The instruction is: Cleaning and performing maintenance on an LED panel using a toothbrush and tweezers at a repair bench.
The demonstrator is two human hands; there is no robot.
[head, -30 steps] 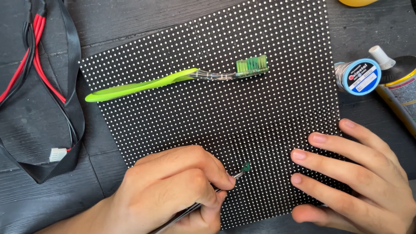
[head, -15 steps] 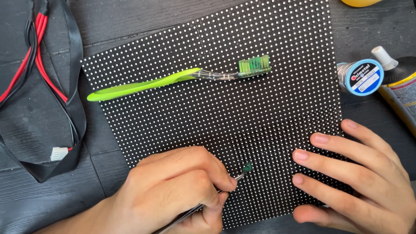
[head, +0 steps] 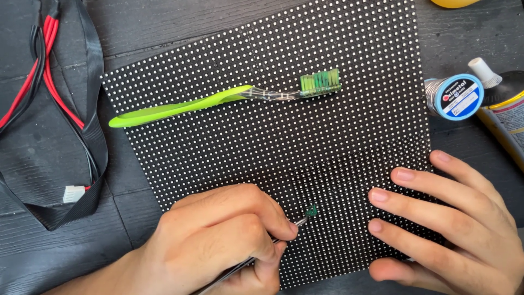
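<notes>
Item: left hand (head: pixel 218 240) pinching tweezers (head: pixel 256 257), tip on a green speck (head: pixel 311 210) at the near part of the dotted panel (head: pixel 262 142), unmoved since a second ago; right hand (head: pixel 453 224) flat, fingers spread, steadying panel; toothbrush (head: pixel 218 101) far, untouched.

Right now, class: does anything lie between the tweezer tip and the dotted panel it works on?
Only a tiny green piece at the tip of the tweezers, held by the left hand. The right hand rests flat on the dotted panel; the toothbrush lies well away.
</notes>
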